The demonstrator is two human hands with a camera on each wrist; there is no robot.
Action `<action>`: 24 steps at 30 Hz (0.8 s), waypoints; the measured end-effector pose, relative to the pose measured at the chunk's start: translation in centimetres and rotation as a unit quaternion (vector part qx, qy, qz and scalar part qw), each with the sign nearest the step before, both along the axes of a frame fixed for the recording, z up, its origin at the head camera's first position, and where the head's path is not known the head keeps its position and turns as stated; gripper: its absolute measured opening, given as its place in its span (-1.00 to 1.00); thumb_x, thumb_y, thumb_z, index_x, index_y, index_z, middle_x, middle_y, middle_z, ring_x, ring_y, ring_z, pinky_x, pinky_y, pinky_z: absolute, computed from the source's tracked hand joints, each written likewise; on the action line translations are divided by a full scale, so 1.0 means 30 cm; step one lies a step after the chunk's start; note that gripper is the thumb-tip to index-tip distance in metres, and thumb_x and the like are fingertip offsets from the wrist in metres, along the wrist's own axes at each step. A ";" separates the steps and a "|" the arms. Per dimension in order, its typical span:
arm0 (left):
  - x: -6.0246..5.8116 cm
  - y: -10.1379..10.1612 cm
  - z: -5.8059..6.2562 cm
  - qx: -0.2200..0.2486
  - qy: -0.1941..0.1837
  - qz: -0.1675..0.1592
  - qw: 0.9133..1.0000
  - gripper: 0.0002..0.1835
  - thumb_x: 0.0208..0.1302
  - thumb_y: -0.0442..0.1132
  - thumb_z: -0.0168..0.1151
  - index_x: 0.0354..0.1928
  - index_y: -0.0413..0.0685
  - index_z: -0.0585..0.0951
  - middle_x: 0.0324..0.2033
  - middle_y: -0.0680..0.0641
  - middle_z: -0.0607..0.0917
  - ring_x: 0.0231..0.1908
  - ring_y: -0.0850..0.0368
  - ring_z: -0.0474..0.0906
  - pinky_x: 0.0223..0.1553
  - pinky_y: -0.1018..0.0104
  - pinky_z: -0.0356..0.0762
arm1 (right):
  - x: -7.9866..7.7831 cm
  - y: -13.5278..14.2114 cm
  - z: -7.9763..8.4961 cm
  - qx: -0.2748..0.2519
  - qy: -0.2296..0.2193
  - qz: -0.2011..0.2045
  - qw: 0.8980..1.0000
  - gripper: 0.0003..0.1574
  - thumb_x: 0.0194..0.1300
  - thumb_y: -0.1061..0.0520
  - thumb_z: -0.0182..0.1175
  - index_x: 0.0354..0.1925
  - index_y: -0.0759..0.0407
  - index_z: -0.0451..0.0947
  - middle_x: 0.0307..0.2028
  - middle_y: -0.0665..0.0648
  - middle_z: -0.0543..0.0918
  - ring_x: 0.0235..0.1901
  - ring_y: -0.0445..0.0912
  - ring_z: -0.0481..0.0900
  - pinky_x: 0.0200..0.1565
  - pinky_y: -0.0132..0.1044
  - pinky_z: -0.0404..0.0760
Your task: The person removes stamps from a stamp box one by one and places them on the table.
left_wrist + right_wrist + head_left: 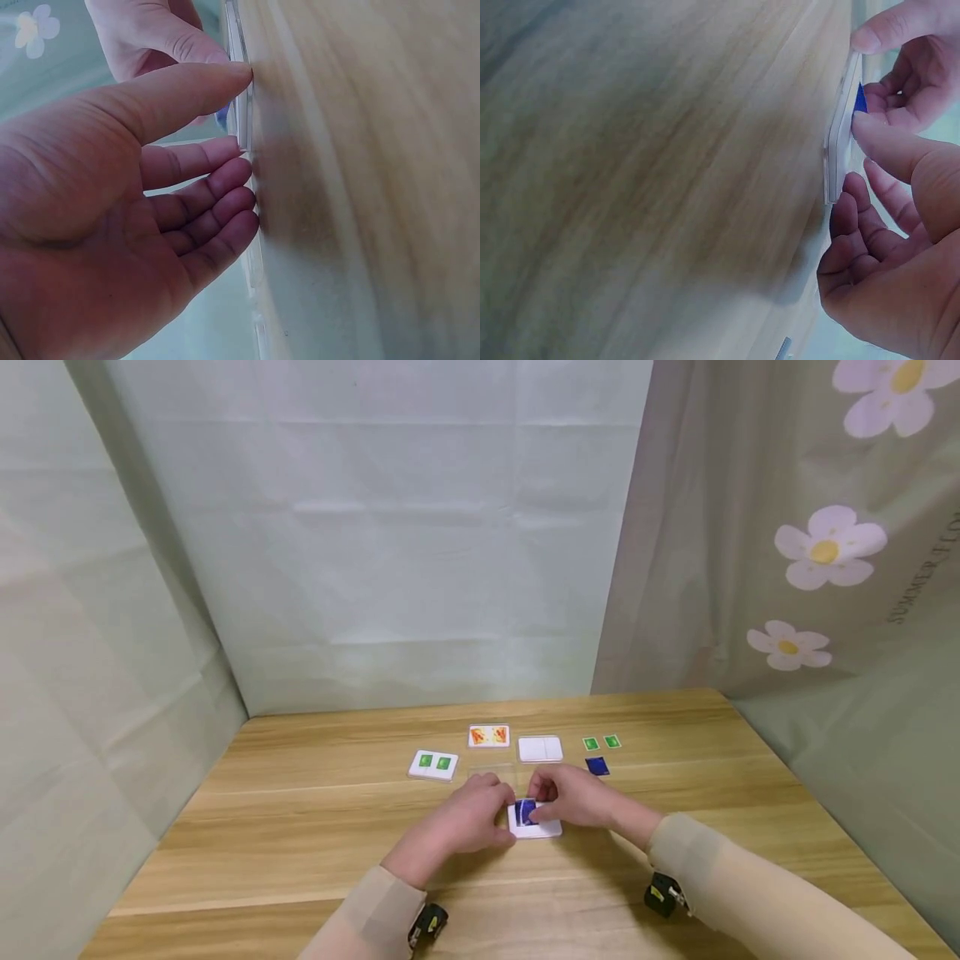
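A white card in a clear holder lies flat on the table in front of me. My left hand holds its left end, with the thumb at the near corner and the index finger at the far one. Over the card's left half is a dark blue square piece, also seen as a blue corner in the right wrist view. My right hand pinches this piece, its thumb on the near right side and the index finger at the far edge.
Beyond the hands lie an orange-patterned card, a blank white card and a card with two green squares. A clear empty holder is partly behind my left hand. Two green pieces and another blue piece lie to the right.
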State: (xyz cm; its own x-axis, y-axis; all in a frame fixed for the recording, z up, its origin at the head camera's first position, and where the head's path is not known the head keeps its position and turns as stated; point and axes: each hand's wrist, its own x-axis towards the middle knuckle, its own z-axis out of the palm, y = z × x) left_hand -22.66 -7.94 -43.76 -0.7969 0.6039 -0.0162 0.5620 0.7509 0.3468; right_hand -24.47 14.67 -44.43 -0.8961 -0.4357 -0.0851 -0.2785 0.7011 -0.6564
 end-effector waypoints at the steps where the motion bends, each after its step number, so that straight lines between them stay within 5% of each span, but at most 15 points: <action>1: 0.000 0.000 -0.001 0.001 0.000 0.000 1.000 -0.49 0.20 -0.12 0.72 0.12 -0.16 0.75 -0.03 -0.03 0.67 -0.03 0.07 0.50 0.11 0.16 0.62 | 0.000 0.000 0.001 -0.002 0.000 0.001 1.000 -0.71 0.33 0.20 0.61 -0.19 0.04 0.64 -0.29 -0.04 0.64 -0.23 -0.11 0.54 -0.09 -0.18 0.54; 15: 0.003 -0.004 -0.010 0.010 -0.010 0.004 1.000 -0.50 0.21 -0.13 0.72 0.12 -0.13 0.75 -0.03 -0.02 0.66 -0.03 0.07 0.48 0.11 0.15 0.61 | 0.003 0.052 0.015 -0.038 0.016 0.007 0.999 -0.80 0.42 0.26 0.50 -0.24 0.08 0.63 -0.32 -0.07 0.69 -0.28 -0.15 0.57 -0.19 -0.25 0.54; 24: 0.003 0.002 -0.005 0.006 0.000 0.003 1.000 -0.49 0.21 -0.11 0.72 0.13 -0.15 0.75 0.00 -0.05 0.68 -0.01 0.05 0.51 0.15 0.13 0.61 | 0.008 0.163 0.045 -0.074 0.016 -0.039 0.996 -0.86 0.46 0.22 0.46 -0.15 0.16 0.64 -0.29 0.00 0.76 -0.30 -0.12 0.61 -0.28 -0.26 0.56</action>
State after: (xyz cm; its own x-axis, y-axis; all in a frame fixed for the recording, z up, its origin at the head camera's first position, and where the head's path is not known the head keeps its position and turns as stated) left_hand -22.57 -7.89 -43.91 -0.8001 0.5999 -0.0091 0.5579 0.7495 0.3564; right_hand -24.23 19.57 -43.08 -0.9292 -0.3695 0.0032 -0.2484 0.6182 -0.7457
